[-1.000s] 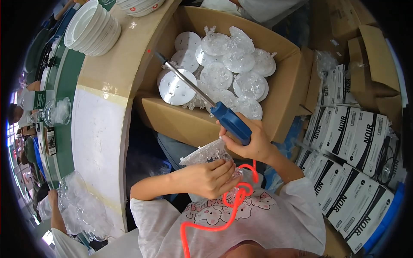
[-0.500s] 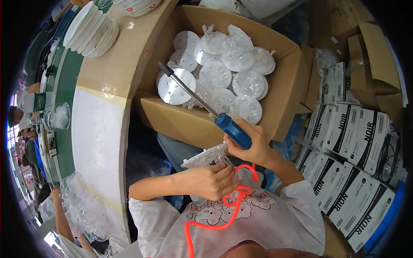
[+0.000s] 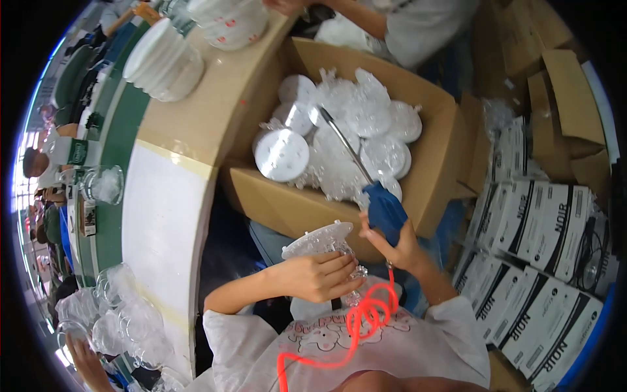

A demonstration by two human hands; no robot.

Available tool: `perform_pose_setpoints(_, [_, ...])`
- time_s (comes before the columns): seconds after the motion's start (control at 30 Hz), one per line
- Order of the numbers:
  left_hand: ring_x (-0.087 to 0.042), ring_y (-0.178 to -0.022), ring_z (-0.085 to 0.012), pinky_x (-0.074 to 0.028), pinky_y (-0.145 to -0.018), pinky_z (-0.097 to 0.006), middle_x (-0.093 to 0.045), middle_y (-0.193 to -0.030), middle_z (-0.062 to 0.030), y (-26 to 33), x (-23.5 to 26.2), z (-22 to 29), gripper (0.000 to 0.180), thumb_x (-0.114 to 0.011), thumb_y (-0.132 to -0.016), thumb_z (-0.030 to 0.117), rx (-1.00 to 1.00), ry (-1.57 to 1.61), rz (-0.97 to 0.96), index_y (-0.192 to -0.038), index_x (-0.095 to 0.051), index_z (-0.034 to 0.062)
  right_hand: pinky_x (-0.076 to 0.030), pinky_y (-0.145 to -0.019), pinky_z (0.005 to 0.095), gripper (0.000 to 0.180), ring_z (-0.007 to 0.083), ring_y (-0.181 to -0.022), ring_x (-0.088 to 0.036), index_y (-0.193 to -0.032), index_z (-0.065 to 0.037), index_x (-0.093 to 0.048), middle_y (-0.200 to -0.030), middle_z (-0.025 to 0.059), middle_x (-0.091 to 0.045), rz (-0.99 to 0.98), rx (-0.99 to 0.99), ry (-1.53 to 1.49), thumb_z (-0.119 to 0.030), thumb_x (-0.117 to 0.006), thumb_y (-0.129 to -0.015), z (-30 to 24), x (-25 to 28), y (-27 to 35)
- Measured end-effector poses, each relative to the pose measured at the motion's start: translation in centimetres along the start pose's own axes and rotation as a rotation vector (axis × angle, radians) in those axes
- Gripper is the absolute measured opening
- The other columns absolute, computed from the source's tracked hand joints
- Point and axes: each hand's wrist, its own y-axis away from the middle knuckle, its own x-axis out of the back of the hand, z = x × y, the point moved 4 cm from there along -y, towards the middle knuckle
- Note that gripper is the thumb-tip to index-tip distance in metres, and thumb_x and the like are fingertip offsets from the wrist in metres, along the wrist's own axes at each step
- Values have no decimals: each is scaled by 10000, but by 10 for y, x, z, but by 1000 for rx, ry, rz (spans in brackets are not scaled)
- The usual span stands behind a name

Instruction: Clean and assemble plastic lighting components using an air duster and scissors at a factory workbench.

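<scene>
My right hand (image 3: 406, 250) grips the blue handle of an air blow gun (image 3: 388, 215) with a long metal nozzle. The nozzle reaches up and left over the carton, and a coiled orange-red air hose (image 3: 366, 320) hangs from the handle past my shirt. Close to my chest, my left hand (image 3: 319, 277) is closed around a clear plastic part with a round disc (image 3: 320, 239); its underside is partly hidden by my fingers. Just ahead, an open cardboard carton (image 3: 287, 202) holds several similar clear parts with white discs (image 3: 282, 155).
A curved table (image 3: 160, 215) runs along the left, bearing stacked white bowl-like parts (image 3: 166, 65). Clear plastic pieces (image 3: 127, 320) lie at lower left, near another person's hand (image 3: 85, 362). A co-worker's sleeve (image 3: 428, 29) shows beyond the carton. Printed white boxes (image 3: 522, 313) are stacked at right.
The blow gun has turned, its tip swinging right. My right hand has shifted slightly down and right. A co-worker's arms have come into view beyond the carton. My left hand keeps its hold.
</scene>
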Motion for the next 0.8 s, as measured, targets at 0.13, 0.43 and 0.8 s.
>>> perform_pose_setpoints(0.13, [-613, -900, -245, -525, -715, -307, -613, -923, -99, 30, -3, -44, 312, -592, -721, 131, 272, 58, 143, -1028, -614, 85, -471, -644, 299, 189, 179, -682, -621, -960, 13, -572, -745, 92, -620, 7, -111, -38, -61, -576, -787, 0, 6, 14])
perform_pose_setpoints(0.43, [-614, -882, -244, -530, -701, -320, -619, -916, -92, 48, 3, -71, 330, -568, -686, 91, 365, 78, 170, -1010, -631, 77, -434, -556, 410, 225, 343, -581, -563, -918, -30, -565, -601, 139, -559, -186, -59, 459, -95, -594, -704, -16, 3, 24])
perform_pose_setpoints(0.8, [-612, -894, -252, -528, -705, -325, -618, -910, -103, 45, 1, -70, 338, -569, -681, 91, 357, 57, 104, -1013, -622, 62, -421, -595, 440, 328, 344, -590, -567, -998, -68, -538, -589, 124, -555, -264, -117, 597, -152, -582, -684, -22, 9, 36])
